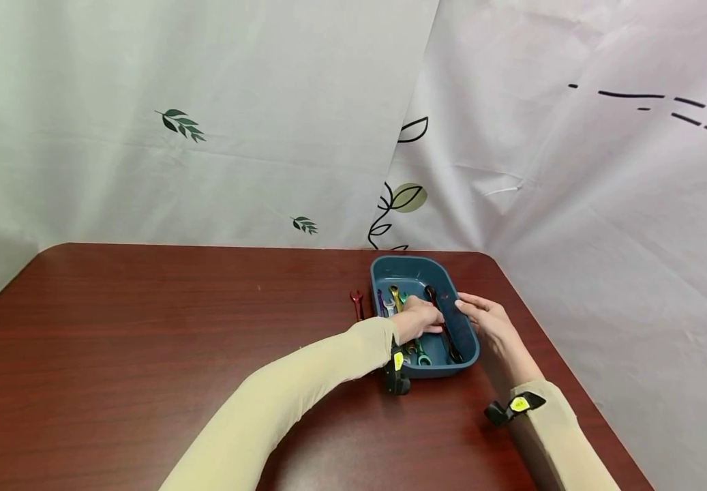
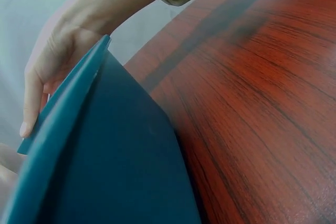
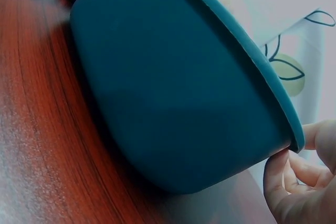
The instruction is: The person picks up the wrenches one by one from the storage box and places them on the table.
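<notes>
A blue plastic bin (image 1: 411, 266) sits at the far right of the table with several colored wrenches lying in it. My right hand (image 1: 495, 331) pinches the bin's right rim, thumb inside and fingers outside; the right wrist view shows this hand (image 3: 304, 182) at the rim up close. My left hand (image 1: 416, 319) reaches down into the bin, its fingertips over the middle of a black wrench (image 1: 453, 351). Whether those fingers grip it I cannot tell. Left of the black wrench lie a green wrench (image 1: 423, 357), a gold wrench (image 1: 395, 293), a silver one and a purple one, partly covered by the left hand.
A red wrench (image 1: 356, 305) lies on the brown wooden table (image 1: 144, 341) just left of the bin. White patterned cloth (image 1: 236, 123) hangs behind the table and along its right side. The table's right edge runs close beside the right forearm.
</notes>
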Demonstrator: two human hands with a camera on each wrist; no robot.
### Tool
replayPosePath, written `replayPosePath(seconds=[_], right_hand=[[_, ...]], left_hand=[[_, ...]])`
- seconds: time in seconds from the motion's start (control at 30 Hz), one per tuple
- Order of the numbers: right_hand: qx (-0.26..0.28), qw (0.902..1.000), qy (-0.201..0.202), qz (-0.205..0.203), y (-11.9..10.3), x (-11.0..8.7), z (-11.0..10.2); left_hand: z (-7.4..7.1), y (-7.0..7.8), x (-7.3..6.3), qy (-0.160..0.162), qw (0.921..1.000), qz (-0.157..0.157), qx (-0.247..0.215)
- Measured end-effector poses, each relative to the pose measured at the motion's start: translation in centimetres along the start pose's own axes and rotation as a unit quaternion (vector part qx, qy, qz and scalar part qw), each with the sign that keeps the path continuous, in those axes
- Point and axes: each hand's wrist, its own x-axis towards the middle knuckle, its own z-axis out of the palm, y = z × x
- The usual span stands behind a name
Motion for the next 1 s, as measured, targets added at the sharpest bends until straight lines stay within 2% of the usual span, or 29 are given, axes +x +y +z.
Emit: replayPosePath(seconds=[0.23,0.57,0.77,1.0], right_hand=[[-0.007,1.0,-0.003,-0.002,-0.2,-0.1,0.2],[-0.002,1.0,0.001,-0.001,-0.3,-0.2,-0.4],[-0.004,1.0,0.0,-0.007,0.0,-0.4,-0.3],[-0.007,1.0,0.003,0.0,0.1,-0.4,0.0]], left_hand=[[-0.5,0.5,-0.6,-0.003,1.0,-0.002,-0.002],[-1.3,2.2,-1.5,-0.001,0.9999,0.017,-0.001],[-1.7,2.5,-1.9,0.007,0.9997,0.017,-0.015],[-2.6,2.5,-2.2,-0.008,0.9997,0.019,-0.017]])
